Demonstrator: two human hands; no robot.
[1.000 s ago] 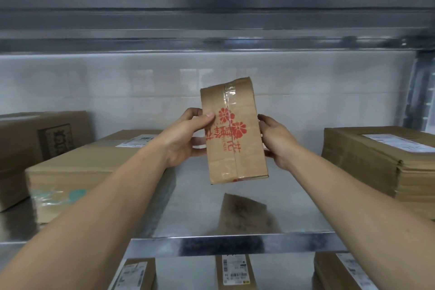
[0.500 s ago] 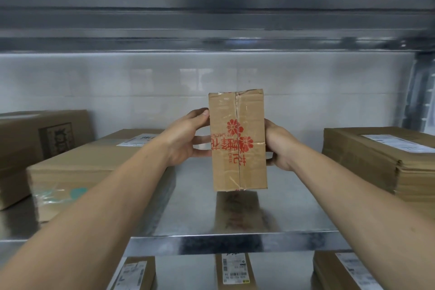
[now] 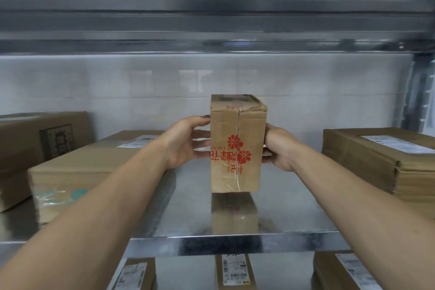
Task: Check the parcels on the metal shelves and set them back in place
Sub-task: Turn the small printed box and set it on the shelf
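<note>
Head camera view, looking forward into a metal shelving unit. At the centre, a small tall cardboard parcel (image 3: 237, 148) stands upright between two bare hands. It has a taped seam running down its near face and red flowers with red characters printed upside down. A label on its top face is too blurred to read.

The left hand (image 3: 186, 143) grips the parcel's left side, thumb at the near edge and fingers wrapped toward the back. The right hand (image 3: 279, 150) grips the right side, fingers curled behind it.

The parcel's bottom edge meets its own reflection on the shiny metal shelf (image 3: 294, 214); whether it rests on the surface or sits just above it cannot be told.

To the left, well apart from the parcel, lies a large flat box (image 3: 77, 172) with a white label, and beside it at the far left a taller box (image 3: 35, 143). To the right sits a stack of flat cartons (image 3: 376, 162) with a label on top.

Behind is a white tiled wall (image 3: 141, 92); overhead, the upper shelf beam (image 3: 211, 26). On the shelf below, three labelled parcels show: left (image 3: 136, 275), middle (image 3: 235, 271) and right (image 3: 339, 273).
</note>
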